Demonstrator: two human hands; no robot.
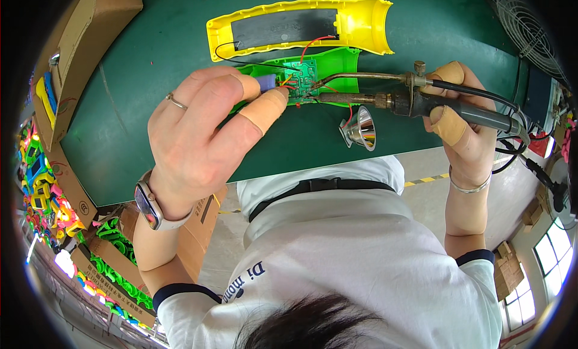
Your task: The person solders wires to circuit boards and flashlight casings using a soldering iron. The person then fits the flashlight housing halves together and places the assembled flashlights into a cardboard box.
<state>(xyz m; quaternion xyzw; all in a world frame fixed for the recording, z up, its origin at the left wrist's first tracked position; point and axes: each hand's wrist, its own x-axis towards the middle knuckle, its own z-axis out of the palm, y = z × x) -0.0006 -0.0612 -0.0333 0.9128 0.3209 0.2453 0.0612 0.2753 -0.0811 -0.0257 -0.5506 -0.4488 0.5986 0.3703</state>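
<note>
My right hand (460, 111) grips a soldering iron (415, 102) with a thin metal feed tube (361, 76) clamped along it. The iron's tip meets the lower edge of a green circuit board (301, 75). My left hand (208, 117) is closed at the board's left side, its thumb and forefinger pinching thin wires (289, 83). Beside these fingertips shows a blue-purple part (266, 82), partly hidden. The board lies in a bright green plastic half-shell (343, 63). A red wire links it to a silver reflector cup (362, 129). Tan finger covers sit on both hands' fingers.
Just beyond lies a yellow half-shell (361, 24) with a black panel (286, 29), wired to the board in red and black. A wire fan guard (530, 30) stands far right. Cardboard boxes (99, 36) line the left, near colourful plastic parts (48, 186). The green table's (132, 174) front edge touches my waist area.
</note>
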